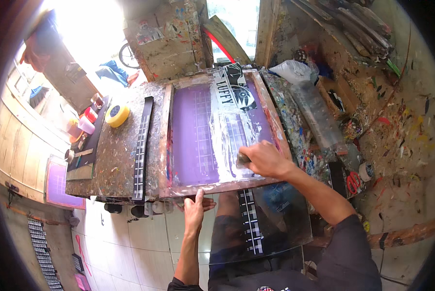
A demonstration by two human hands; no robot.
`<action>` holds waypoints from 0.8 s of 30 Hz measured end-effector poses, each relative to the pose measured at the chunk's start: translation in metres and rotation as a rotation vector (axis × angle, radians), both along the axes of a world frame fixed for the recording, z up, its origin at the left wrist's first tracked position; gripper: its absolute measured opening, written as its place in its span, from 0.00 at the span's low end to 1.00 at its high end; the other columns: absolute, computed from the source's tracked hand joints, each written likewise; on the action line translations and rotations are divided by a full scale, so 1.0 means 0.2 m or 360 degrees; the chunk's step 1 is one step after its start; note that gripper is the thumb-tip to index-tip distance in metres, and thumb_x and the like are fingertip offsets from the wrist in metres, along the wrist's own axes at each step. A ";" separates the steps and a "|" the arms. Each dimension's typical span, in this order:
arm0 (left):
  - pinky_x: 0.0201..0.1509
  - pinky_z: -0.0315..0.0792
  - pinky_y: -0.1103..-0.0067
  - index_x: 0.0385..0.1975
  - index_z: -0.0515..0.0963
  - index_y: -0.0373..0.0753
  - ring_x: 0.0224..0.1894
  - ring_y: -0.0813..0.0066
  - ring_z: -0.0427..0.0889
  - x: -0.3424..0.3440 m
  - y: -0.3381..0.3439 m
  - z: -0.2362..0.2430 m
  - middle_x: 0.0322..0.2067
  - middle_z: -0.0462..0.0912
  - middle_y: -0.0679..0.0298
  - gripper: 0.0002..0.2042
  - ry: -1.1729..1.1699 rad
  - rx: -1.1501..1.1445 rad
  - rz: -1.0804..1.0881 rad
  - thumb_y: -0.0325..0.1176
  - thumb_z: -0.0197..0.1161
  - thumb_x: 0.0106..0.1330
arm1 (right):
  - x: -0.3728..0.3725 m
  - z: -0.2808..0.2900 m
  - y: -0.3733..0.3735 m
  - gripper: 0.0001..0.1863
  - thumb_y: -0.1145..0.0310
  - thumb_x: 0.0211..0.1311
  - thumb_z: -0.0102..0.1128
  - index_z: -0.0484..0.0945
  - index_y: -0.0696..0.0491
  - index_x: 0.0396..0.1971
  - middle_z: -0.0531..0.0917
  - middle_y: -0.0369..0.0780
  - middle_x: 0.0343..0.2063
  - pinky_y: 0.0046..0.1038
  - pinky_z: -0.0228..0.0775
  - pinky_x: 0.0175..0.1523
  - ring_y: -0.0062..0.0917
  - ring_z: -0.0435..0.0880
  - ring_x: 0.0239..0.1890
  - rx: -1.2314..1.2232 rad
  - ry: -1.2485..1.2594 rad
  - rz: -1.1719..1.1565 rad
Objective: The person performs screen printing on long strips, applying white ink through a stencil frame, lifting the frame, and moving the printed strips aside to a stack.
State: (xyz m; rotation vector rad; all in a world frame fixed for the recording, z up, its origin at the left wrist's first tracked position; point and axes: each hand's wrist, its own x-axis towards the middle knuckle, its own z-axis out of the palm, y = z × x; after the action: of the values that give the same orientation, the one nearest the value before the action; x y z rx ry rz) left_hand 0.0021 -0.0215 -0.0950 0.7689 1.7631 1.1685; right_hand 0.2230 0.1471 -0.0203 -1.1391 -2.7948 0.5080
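Note:
My right hand [268,160] grips a small dark squeegee [243,161] on a purple mesh screen [193,140], over a streak of white ink [224,155]. A black-and-white printed design [237,89] lies at the screen's upper end. My left hand [196,211] grips the near edge of the wooden frame [178,190], thumb up, fingers partly under it. Beneath the frame, a black strip with white markings [249,228] runs toward me on a dark glossy board [290,223]. Another such strip [142,150] lies left of the frame.
The paint-stained bench [115,165] holds yellow tape [117,115] and cups [86,123] at left. At right are a plastic roll [314,116], a white bag [292,71] and red scissors [353,182]. Another purple screen [59,182] stands at left. Someone's legs [113,72] show through the doorway.

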 end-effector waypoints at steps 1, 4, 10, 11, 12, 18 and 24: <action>0.32 0.86 0.72 0.33 0.73 0.21 0.28 0.59 0.88 -0.01 -0.03 -0.05 0.28 0.84 0.43 0.24 0.0003 0.0030 -0.0030 0.43 0.58 0.76 | 0.01 -0.05 -0.04 0.09 0.70 0.56 0.63 0.78 0.51 0.38 0.86 0.42 0.32 0.45 0.68 0.51 0.38 0.87 0.39 0.0080 0.0016 0.0012; 0.30 0.85 0.72 0.33 0.72 0.20 0.27 0.59 0.88 -0.04 -0.04 -0.15 0.27 0.84 0.42 0.25 0.0010 0.0138 -0.0148 0.44 0.57 0.76 | 0.01 -0.25 -0.15 0.06 0.69 0.59 0.61 0.79 0.46 0.37 0.86 0.38 0.28 0.46 0.67 0.53 0.32 0.88 0.36 0.0426 0.0124 0.0077; 0.29 0.85 0.71 0.40 0.66 0.20 0.28 0.57 0.89 -0.05 0.02 -0.04 0.29 0.83 0.41 0.24 -0.0248 -0.0171 -0.0126 0.43 0.56 0.77 | -0.19 -0.28 0.62 0.05 0.69 0.62 0.59 0.80 0.46 0.37 0.86 0.41 0.30 0.48 0.71 0.50 0.36 0.88 0.36 0.0605 0.0116 -0.0125; 0.29 0.85 0.71 0.41 0.64 0.20 0.29 0.57 0.89 -0.07 0.01 -0.06 0.30 0.83 0.41 0.24 -0.0275 -0.0168 -0.0121 0.43 0.56 0.77 | -0.24 -0.18 0.79 0.06 0.70 0.61 0.58 0.79 0.48 0.38 0.86 0.45 0.32 0.48 0.73 0.47 0.42 0.87 0.38 0.0232 0.0102 -0.0137; 0.29 0.85 0.71 0.41 0.64 0.20 0.29 0.57 0.89 -0.07 0.01 -0.06 0.30 0.83 0.41 0.24 -0.0278 -0.0150 -0.0113 0.43 0.56 0.77 | -0.26 -0.14 0.93 0.10 0.72 0.58 0.58 0.78 0.52 0.40 0.86 0.48 0.34 0.49 0.75 0.43 0.49 0.85 0.40 0.0250 0.0091 -0.0030; 0.30 0.85 0.72 0.41 0.69 0.20 0.29 0.58 0.89 -0.05 0.04 -0.02 0.29 0.84 0.44 0.22 -0.0269 -0.0265 -0.0035 0.42 0.56 0.77 | -0.26 -0.34 0.89 0.11 0.73 0.55 0.60 0.76 0.54 0.39 0.85 0.48 0.30 0.48 0.73 0.47 0.48 0.85 0.36 0.0469 0.0220 0.0076; 0.30 0.85 0.72 0.40 0.70 0.23 0.28 0.59 0.88 -0.01 0.02 0.02 0.28 0.84 0.46 0.20 -0.0228 -0.0287 0.0062 0.41 0.56 0.77 | -0.04 -0.25 0.01 0.11 0.72 0.58 0.61 0.76 0.51 0.41 0.82 0.40 0.31 0.50 0.63 0.58 0.36 0.84 0.39 0.0227 0.0036 0.0340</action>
State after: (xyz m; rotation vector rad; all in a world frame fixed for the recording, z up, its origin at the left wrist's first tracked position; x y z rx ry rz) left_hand -0.0008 -0.0184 -0.0919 0.5328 1.7423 1.0464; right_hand 0.2149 0.1494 -0.0693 -0.8081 -2.8942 0.3274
